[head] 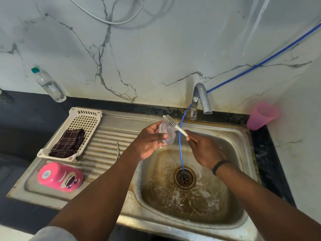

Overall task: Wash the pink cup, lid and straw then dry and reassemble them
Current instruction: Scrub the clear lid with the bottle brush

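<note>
One clear water bottle [50, 86] with a green cap stands on the dark table [20, 122] at its back edge, far left, against the marble wall. On the draining side of the steel sink [107, 122], one white slotted tray [81, 122] sits at the back left, with one dark checked cloth [66, 143] folded in it. Near the front left corner of the draining side, one pink cup [60, 176] lies on its side, a cartoon face on its wall. One thin bent straw [118, 152] rests on the ridges just right of the tray.

The left hand [149, 141] is over the left edge of the basin, fingers and thumb curled round one clear lid [166, 133], which it holds tilted on edge. The right hand [205, 150] is over the basin, its fingers closed on the white handle of one small brush [173, 124], whose bristled head lies against the top of the lid.

One blue hose [180, 145] runs down from the wall past the one tap [199, 100] and into the drain [184, 177]. A dark band [219, 166] circles the right wrist. One second pink cup [260, 116], plain and blurred, stands upside down at the back right corner of the table, beside the sink.
</note>
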